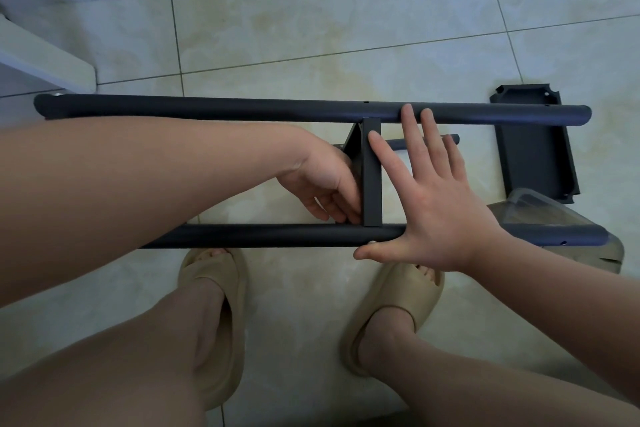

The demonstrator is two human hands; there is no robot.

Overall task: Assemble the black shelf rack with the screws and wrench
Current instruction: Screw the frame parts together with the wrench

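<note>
Two long black tubes lie across the floor, the far tube (242, 109) and the near tube (259, 235), joined by a black shelf panel (372, 177) that stands on edge between them. My left hand (325, 184) reaches in from the left; its fingers curl against the panel's left face near the near tube. My right hand (426, 191) lies flat with straight, spread fingers across the panel and both tubes, thumb beside a silver screw head (372, 243) on the near tube. No wrench shows.
A second black shelf panel (536, 146) lies flat on the tiles at the right. A clear plastic container (554, 215) sits under the near tube's right end. My feet in beige slippers (214, 305) are just in front. White furniture (45, 55) stands at the far left.
</note>
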